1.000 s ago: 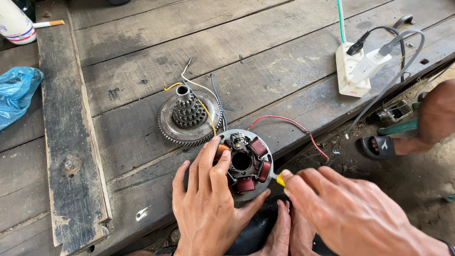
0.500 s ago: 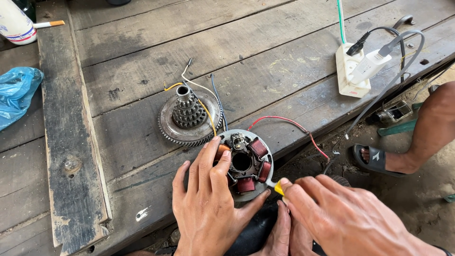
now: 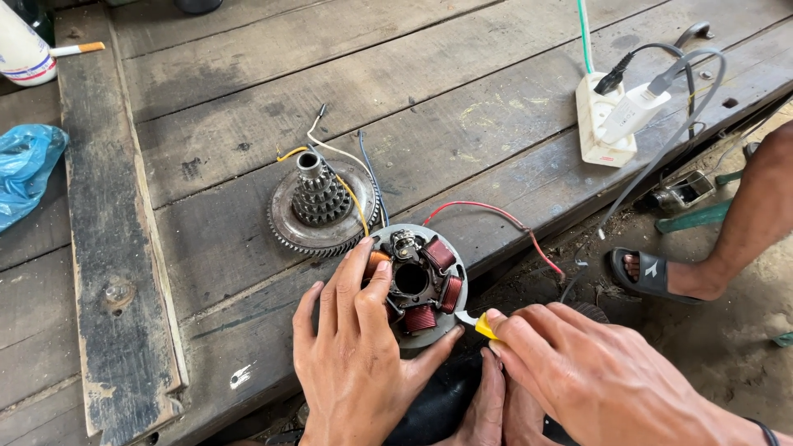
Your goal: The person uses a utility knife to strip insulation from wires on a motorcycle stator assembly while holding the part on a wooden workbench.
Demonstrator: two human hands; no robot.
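The round metal stator plate with red and copper wire coils [image 3: 423, 285] lies at the near edge of the worn grey plank table [image 3: 248, 83]. The left hand [image 3: 357, 355] lies flat on it, fingers spread over its left side, not closed. The right hand [image 3: 595, 372] pinches a small yellow-handled tool [image 3: 477, 322], its tip touching the plate's rim. Just behind stands a toothed steel gear cluster [image 3: 318, 206]; a white power strip [image 3: 603, 124] sits well apart.
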